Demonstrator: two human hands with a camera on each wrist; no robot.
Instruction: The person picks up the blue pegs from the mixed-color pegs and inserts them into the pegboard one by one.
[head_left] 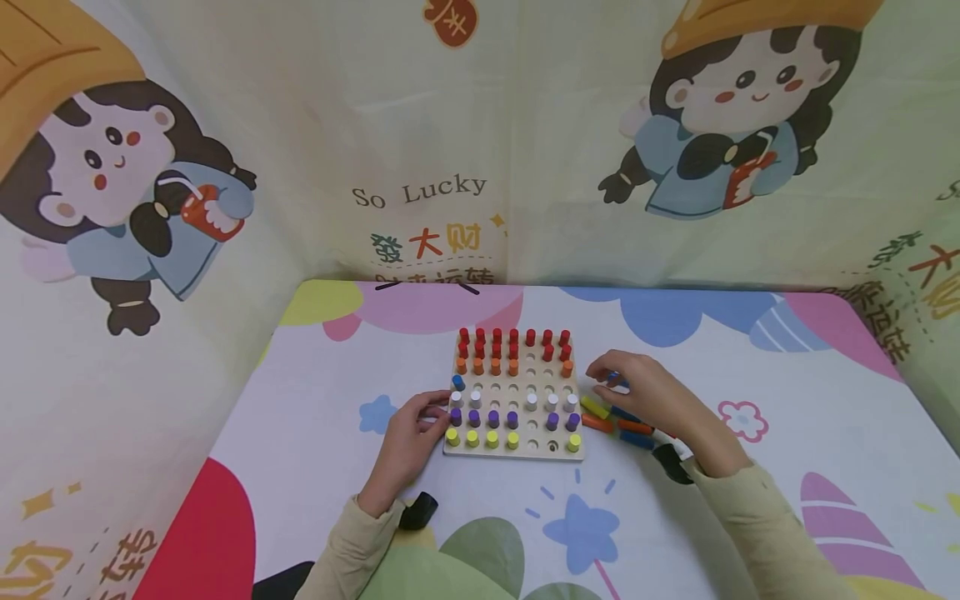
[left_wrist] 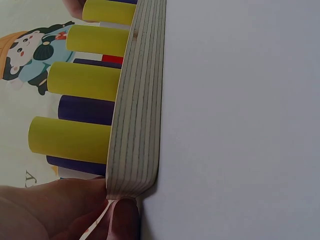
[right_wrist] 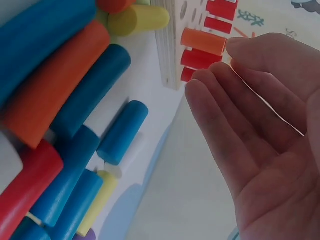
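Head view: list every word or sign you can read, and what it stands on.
"So Lucky": back cloth.
"發大财": same cloth, beneath.
Row below that: cut off by the table, not fully readable.
Red badge, top: character unclear.
Right-edge lettering and lower-left lettering: slanted, not clearly readable.
Pegboard: none visible.

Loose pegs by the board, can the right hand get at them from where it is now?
Probably yes. The right hand hovers close to the loose pegs, looks empty, and nothing seems to stand between; the board sits off to one side.
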